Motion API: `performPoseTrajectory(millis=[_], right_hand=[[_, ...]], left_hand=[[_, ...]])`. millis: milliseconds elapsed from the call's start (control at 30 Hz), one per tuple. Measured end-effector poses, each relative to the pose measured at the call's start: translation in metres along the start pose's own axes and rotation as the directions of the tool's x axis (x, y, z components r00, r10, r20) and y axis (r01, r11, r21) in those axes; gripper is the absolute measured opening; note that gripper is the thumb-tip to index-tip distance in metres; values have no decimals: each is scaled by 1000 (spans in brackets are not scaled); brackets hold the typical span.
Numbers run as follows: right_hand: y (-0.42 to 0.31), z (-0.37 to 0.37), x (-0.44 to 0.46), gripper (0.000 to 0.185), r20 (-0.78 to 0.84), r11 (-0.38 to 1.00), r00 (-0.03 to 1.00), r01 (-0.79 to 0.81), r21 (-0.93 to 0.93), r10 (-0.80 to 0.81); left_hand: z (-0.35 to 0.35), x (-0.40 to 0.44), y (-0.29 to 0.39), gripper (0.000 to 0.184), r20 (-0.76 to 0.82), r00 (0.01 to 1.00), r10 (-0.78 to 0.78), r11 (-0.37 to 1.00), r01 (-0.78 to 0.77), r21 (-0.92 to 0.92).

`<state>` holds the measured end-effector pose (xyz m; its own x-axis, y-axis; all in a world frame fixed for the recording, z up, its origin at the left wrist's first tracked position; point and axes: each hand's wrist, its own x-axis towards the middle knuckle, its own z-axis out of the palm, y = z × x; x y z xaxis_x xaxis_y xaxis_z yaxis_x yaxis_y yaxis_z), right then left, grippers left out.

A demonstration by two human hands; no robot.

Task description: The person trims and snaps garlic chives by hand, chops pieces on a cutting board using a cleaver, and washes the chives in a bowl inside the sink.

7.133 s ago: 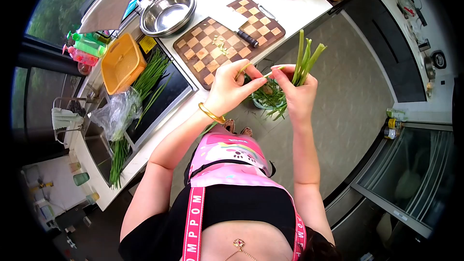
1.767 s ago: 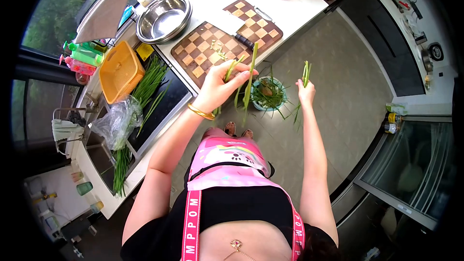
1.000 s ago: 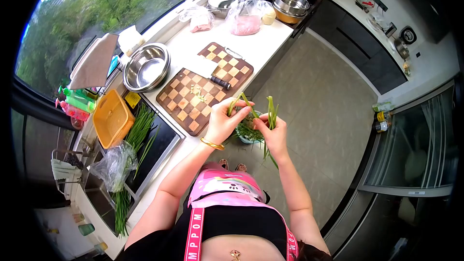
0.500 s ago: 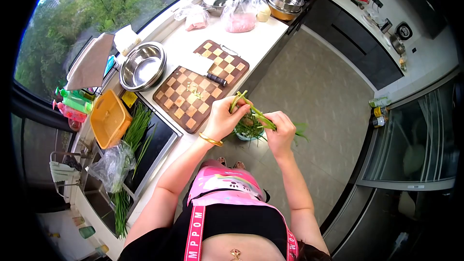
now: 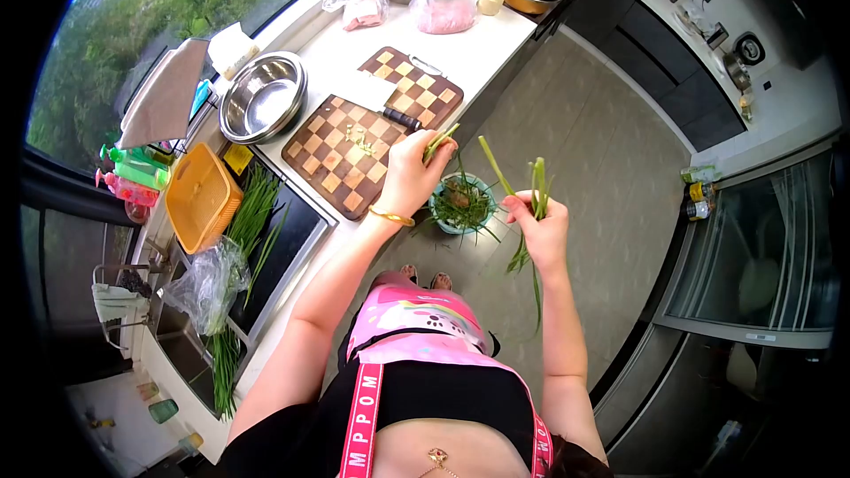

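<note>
My left hand point(image 5: 413, 170) is closed around a short bunch of green vegetable stems point(image 5: 443, 138), whose cut-looking ends stick out past the thumb. In my right hand point(image 5: 543, 228) are longer green stalks point(image 5: 522, 252) with thin leaves hanging below the fingers; one stem points up and left. The hands are apart, above the floor beside the counter. Between and below them stands a light-blue bin point(image 5: 485, 223) holding leafy green scraps point(image 5: 462, 199). Left of my left hand lies a checkered cutting board point(image 5: 319, 146) with small pale chopped pieces point(image 5: 359, 139) and a cleaver point(image 5: 403, 118).
Steel bowls point(image 5: 263, 97) stand near the window. An orange basket point(image 5: 202, 199), long green leaves point(image 5: 257, 221) and a clear plastic bag point(image 5: 212, 281) sit around the sink. Bagged pink meat point(image 5: 443, 14) and pots are at the counter's far end.
My hands have moved apart, my right hand slightly right and down. The green stems, formerly spanning both hands, are now in two separate bunches, and the bin shows more fully.
</note>
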<state>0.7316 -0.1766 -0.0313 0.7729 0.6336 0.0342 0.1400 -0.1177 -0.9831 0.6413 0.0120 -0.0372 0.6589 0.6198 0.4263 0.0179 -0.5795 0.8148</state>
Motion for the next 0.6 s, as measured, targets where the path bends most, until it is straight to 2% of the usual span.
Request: performPoseTrajectory(millis=[33, 67, 133, 233, 433, 500, 567, 600], right_hand=[[2, -4, 1, 12, 31, 989, 999, -39, 144, 35], [1, -10, 2, 14, 71, 993, 996, -60, 98, 53], [8, -16, 5, 16, 79, 992, 995, -71, 100, 63], [16, -23, 7, 23, 80, 995, 995, -69, 74, 63], [17, -29, 9, 29, 76, 969, 988, -145, 198, 132], [15, -30, 10, 31, 99, 956, 979, -197, 219, 179], [14, -30, 11, 33, 102, 957, 979, -198, 213, 179], [16, -30, 11, 33, 110, 958, 980, -185, 220, 164]], left_hand=[[2, 3, -5, 11, 43, 999, -34, 999, 34, -20], [6, 4, -7, 11, 46, 998, -36, 999, 37, -23], [14, 9, -5, 15, 195, 972, -129, 990, 138, -30], [34, 18, -13, 19, 275, 951, -140, 988, 152, -22], [77, 35, -38, 25, 340, 933, -115, 993, 115, 21], [83, 38, -36, 25, 355, 922, -153, 986, 169, -15], [83, 40, -31, 19, 362, 923, -132, 988, 153, -31], [79, 41, -23, 18, 404, 901, -157, 974, 210, -89]])
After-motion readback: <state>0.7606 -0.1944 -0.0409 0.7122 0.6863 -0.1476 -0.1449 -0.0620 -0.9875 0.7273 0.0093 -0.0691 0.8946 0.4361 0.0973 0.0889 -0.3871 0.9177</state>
